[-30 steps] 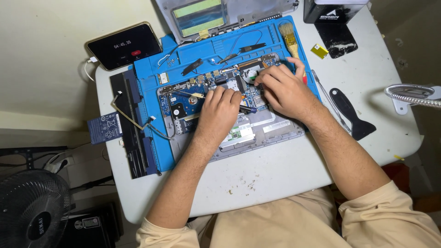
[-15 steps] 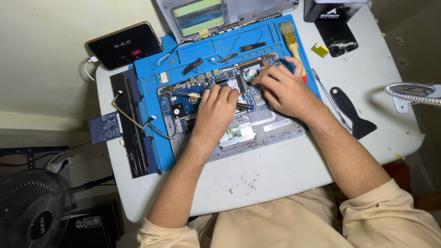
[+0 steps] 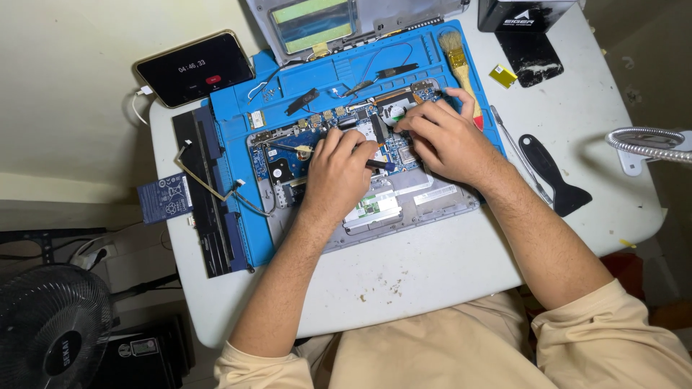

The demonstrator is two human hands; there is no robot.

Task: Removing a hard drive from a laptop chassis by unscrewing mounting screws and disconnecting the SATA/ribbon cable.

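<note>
The left hand [image 3: 339,173] was closed around a dark-handled screwdriver [image 3: 380,165], its tip aimed at the blue circuit board [image 3: 328,133] inside the opened grey laptop base [image 3: 404,202]; the right hand [image 3: 443,137] pressed with curled fingers on the board's upper right corner, seemingly to steady it, though whether it pinched anything could not be told; the base lay on a blue silicone repair mat [image 3: 404,54], which kept small parts together; a yellow-handled brush [image 3: 458,61] rested just beside the right hand.
</note>
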